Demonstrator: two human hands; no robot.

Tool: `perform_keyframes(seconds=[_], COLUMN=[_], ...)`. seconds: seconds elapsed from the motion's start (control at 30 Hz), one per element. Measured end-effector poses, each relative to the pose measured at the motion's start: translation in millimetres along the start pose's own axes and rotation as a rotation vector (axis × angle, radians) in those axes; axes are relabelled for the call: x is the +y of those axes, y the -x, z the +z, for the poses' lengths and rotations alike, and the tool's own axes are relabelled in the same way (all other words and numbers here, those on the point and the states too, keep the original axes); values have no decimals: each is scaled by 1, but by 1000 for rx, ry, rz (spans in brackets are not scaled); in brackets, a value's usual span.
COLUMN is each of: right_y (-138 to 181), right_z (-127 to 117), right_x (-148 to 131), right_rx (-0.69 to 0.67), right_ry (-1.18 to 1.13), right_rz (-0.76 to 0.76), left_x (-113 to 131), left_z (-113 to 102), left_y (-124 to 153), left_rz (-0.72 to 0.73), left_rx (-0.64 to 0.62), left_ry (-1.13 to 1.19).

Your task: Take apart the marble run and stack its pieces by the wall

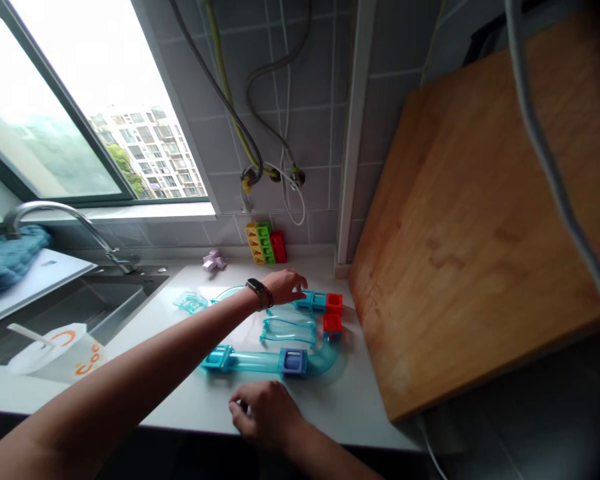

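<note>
A marble-run track of clear blue tubes (260,361) with blue connector blocks (293,362) and red blocks (333,313) lies on the white counter (350,407). My left hand (286,287), with a dark watch on the wrist, reaches across to the far end of the track; its fingers touch a blue piece (311,300) beside the red blocks. My right hand (263,413) rests near the counter's front edge, fingers curled around something small that I cannot make out. A loose curved blue piece (192,303) lies left of the track.
Yellow, green and red blocks (266,243) stand stacked against the tiled wall, a small lilac piece (214,261) beside them. A sink (80,303) with a tap is at the left, a white cup (60,350) lying by it. A big wooden board (480,233) leans at the right.
</note>
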State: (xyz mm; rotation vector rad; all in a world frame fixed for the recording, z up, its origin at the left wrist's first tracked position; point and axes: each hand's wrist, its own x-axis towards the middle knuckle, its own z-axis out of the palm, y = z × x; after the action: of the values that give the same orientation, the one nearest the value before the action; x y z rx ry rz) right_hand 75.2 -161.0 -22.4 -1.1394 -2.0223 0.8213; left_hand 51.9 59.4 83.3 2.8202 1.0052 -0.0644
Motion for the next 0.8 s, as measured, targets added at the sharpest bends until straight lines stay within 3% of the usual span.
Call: perform_keyframes(seconds=[0.17,0.3,0.43,0.57,0.8], right_y=[-1,-2,-2,-2,0], right_z=[9,13,9,4,1], right_x=[6,10,10,7,1], right_rx=[-5,-20,-46,-48,-22], right_ry=[85,120,126,124,113], right_rz=[-28,-40,-43,-44,-35], left_x=[39,53,53,53,41], left_z=[27,44,57,66,52], left_y=[-54,-79,-85,-81,-81], left_rz=[115,160,165,106,-145], left_rx=[9,-28,-57,-2,211], left_ry=[65,124,206,349,760])
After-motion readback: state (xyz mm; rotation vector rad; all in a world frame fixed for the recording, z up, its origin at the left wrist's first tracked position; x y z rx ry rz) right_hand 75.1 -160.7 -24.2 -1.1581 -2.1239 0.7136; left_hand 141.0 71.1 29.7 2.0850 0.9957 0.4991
